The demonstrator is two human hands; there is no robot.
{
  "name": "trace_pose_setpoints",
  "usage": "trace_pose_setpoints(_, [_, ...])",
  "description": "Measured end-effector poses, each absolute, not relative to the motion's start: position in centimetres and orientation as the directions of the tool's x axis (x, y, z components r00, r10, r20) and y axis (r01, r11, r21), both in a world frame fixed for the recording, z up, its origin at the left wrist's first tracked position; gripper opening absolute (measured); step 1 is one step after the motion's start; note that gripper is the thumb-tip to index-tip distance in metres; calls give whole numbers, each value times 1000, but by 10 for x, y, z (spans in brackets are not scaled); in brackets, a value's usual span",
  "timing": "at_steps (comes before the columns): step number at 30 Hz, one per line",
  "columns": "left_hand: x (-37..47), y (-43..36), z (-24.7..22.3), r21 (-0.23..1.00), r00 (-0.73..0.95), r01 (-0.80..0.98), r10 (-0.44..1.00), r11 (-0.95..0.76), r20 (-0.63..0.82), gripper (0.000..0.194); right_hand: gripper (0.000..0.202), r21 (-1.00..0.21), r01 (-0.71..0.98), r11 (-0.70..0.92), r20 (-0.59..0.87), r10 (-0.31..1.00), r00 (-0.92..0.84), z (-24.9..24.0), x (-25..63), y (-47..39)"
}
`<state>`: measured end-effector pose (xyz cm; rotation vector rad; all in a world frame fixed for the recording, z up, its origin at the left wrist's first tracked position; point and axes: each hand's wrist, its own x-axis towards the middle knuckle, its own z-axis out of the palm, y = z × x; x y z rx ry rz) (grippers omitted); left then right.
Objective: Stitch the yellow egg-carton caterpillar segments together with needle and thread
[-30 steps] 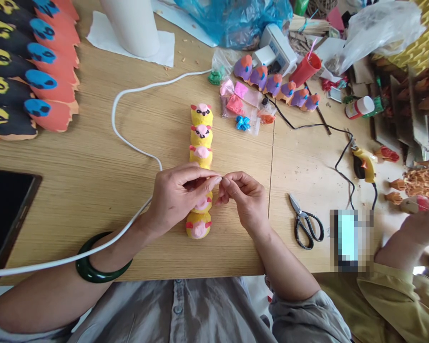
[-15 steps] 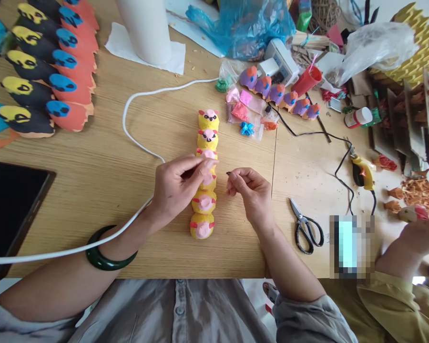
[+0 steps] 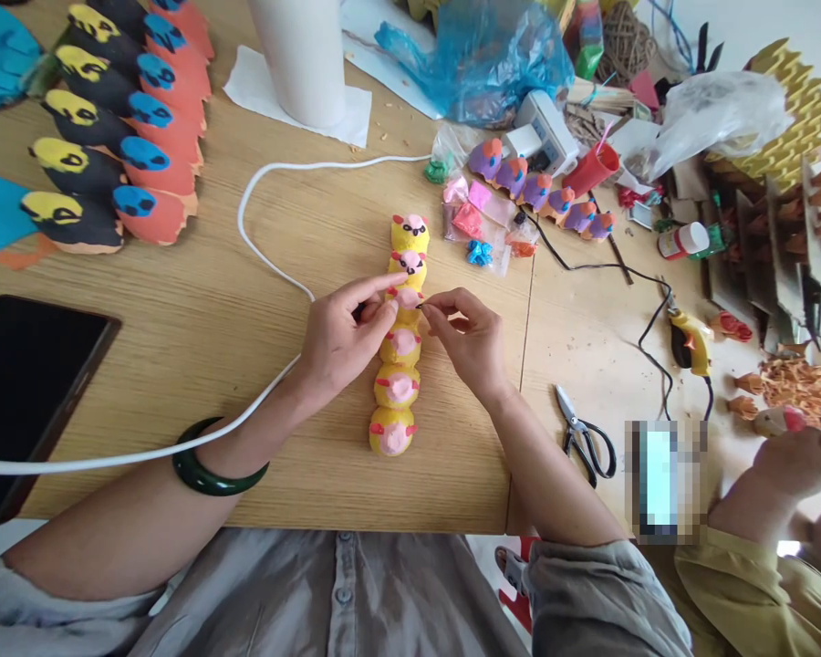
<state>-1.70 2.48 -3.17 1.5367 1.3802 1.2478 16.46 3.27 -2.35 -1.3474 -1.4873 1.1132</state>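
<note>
A strip of joined yellow animal heads (image 3: pixel 400 391) with pink clay faces and red ears runs lengthwise in front of me. The two far heads bear small black face details; the nearer ones show plain pink. My left hand (image 3: pixel 352 333) has its thumb and index finger around the left side of the third head, touching it. From the other side, my right hand (image 3: pixel 465 342) pinches a tiny black piece (image 3: pixel 420 307), perhaps clay, at that head's right edge. The other fingers of both hands are curled.
Scissors (image 3: pixel 581 433) lie to the right, near a yellow-handled corded tool (image 3: pixel 691 342). Clay packets (image 3: pixel 472 219) and a purple strip (image 3: pixel 537 192) sit behind. A white cable (image 3: pixel 246 219) crosses my left forearm. A phone (image 3: pixel 34 392) lies left; a co-worker's hand (image 3: pixel 800 465) is at right.
My right hand has moved left and up, bringing the black piece to the third head. My left thumb and index finger have parted and now rest around that head. The whole view has shifted slightly.
</note>
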Motion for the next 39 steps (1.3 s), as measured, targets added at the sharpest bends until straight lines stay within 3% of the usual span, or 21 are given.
trace_pose_setpoints(31, [-16,24,-31,944,-14,309,992,-112,122,36,13,-891,435,133,91,989,-117,-27,164,45])
trace_pose_setpoints(39, [-16,24,-28,948,-21,304,995,-89,100,37,6,-869,431,244,245,968,-55,-29,166,27])
